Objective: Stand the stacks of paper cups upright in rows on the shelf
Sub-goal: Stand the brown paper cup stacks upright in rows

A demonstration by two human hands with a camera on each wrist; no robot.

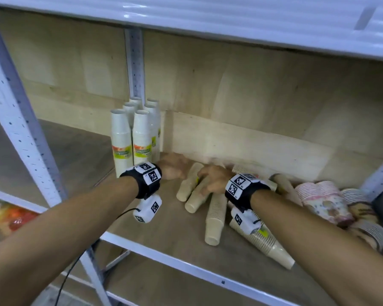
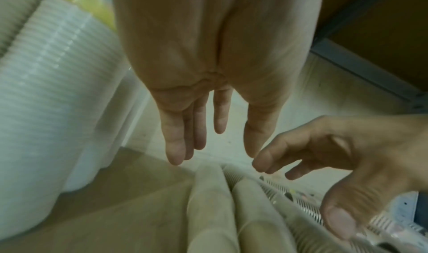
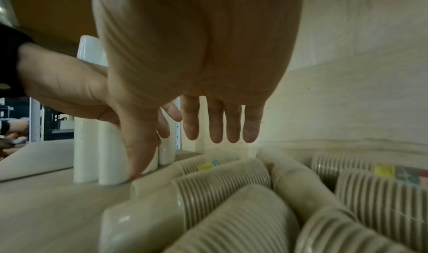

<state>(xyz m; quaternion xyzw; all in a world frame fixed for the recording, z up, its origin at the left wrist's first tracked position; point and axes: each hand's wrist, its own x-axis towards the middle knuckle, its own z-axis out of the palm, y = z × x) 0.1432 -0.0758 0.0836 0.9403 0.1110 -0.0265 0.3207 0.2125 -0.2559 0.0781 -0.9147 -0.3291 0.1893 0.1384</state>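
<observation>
Both hands over beige cup stacks [image 1: 191, 196] lying flat mid-shelf [image 1: 155, 237]. L hand [image 1: 171, 168] fingers straight, holding nothing. R hand [image 1: 212, 181] fingers spread, no grip. White stacks [image 1: 134, 138] upright, far left.

The setting is a shop or stockroom. A metal shelving unit with perforated white uprights [image 1: 20, 120] carries a wood-grain shelf [image 1: 155, 226] stocked with shrink-wrapped, labelled stacks of paper cups [image 1: 133, 138], standing at 11 o'clock and lying at 3 o'clock. Packaged goods [image 1: 7, 215] occupy a lower shelf at 9 o'clock.
</observation>
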